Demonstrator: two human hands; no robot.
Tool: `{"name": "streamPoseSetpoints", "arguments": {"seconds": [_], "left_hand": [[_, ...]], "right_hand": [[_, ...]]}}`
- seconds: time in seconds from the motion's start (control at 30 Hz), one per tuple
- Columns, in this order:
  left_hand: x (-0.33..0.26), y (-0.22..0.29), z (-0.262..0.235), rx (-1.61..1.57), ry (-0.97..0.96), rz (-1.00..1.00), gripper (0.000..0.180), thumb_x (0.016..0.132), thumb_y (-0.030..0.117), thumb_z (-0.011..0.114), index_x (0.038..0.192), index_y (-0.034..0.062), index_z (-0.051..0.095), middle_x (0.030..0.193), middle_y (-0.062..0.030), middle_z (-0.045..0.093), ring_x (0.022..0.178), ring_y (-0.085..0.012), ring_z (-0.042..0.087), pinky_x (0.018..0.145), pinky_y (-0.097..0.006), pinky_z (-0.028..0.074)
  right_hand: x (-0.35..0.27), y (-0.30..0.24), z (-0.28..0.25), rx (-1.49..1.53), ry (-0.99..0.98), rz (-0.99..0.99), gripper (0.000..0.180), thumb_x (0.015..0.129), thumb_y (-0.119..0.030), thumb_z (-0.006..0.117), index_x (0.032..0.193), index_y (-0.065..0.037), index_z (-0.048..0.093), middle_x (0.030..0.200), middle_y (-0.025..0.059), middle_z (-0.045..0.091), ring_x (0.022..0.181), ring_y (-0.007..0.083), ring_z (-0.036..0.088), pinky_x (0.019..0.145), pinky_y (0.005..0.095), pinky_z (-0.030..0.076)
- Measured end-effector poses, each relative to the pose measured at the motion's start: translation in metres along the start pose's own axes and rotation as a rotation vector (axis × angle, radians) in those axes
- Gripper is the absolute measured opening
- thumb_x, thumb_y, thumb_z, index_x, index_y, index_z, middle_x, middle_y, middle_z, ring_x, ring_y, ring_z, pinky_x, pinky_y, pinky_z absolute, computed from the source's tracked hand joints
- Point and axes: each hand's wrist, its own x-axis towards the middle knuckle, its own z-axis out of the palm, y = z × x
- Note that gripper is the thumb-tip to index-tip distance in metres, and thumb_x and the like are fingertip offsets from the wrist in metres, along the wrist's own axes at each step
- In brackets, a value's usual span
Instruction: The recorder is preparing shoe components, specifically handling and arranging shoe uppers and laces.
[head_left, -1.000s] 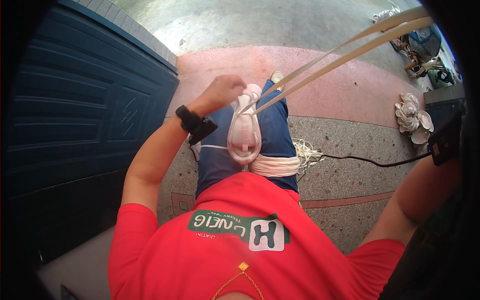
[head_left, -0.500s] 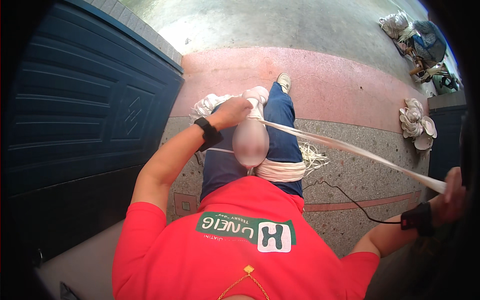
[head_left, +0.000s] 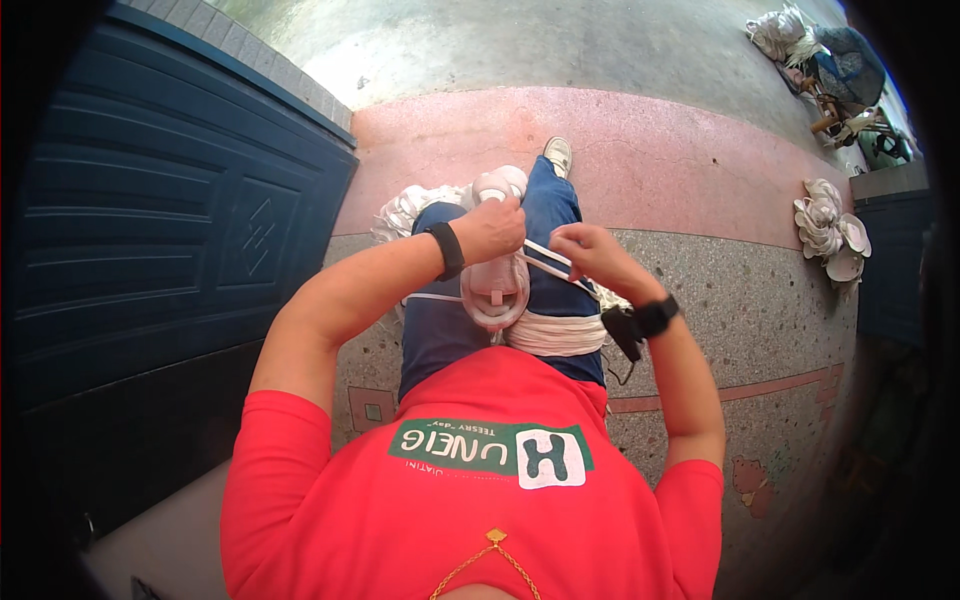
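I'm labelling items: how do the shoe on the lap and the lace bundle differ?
The shoe is one rounded piece; the lace bundle is many thin strands. The shoe points forward; the lace bundle lies crosswise on the right thigh. The left hand partly covers the shoe, not the lace bundle. Both are pale.

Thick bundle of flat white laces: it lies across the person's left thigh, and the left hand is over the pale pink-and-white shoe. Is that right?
Not quite: the thigh is wrong. The head view shows the thick bundle of flat white laces across the person's right thigh, while the left hand is over the pale pink-and-white shoe.
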Motion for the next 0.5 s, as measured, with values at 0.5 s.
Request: {"name": "streamPoseSetpoints", "arguments": {"seconds": [0.5], "left_hand": [[0.024,-0.038,0.033,-0.609,-0.246,-0.326,0.035,0.091,0.026,0.062,0.093,-0.0077,0.072,0.094,-0.0303,0.07,0.088,-0.0427,0.069,0.08,-0.048,0.053]], "right_hand": [[0.014,0.022,0.097,-0.7,-0.016,-0.482,0.013,0.088,-0.016,0.065,0.094,-0.006,0.07,0.084,0.0217,0.07,0.082,0.0407,0.07,0.071,0.0489,0.055]]}}
